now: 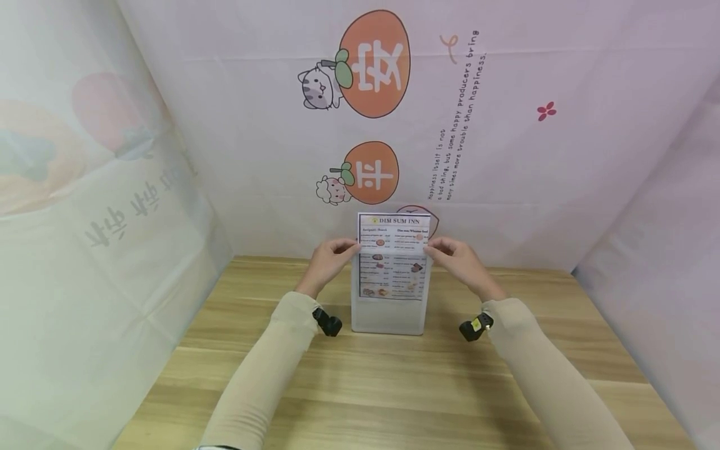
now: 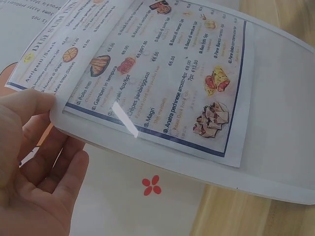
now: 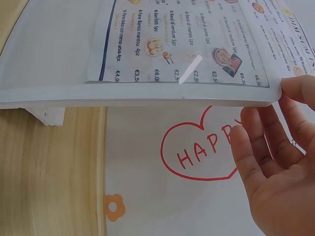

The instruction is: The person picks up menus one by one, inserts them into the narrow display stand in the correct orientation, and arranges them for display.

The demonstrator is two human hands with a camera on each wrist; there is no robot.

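A printed menu sheet (image 1: 394, 275) headed "DIM SUM INN" sits partly inside a clear, white-edged menu holder (image 1: 388, 317), its top part sticking out above the holder's upper edge. The holder stands upright on the table. My left hand (image 1: 330, 262) pinches the sheet's left edge between thumb and forefinger, beside the holder's top corner (image 2: 60, 118). On the opposite side my right hand (image 1: 460, 260) pinches the sheet's right edge in the same way. In both wrist views the other fingers (image 3: 269, 152) are behind the holder, loosely bent. Below the sheet, the holder's lower part shows blank.
The wood-grain table (image 1: 388, 387) ends at a printed cloth backdrop (image 1: 495, 156) close behind the holder. Cloth walls also rise at left and right. A white piece (image 3: 48, 117) shows under the holder in the right wrist view. Each wrist wears a black camera (image 1: 327, 322).
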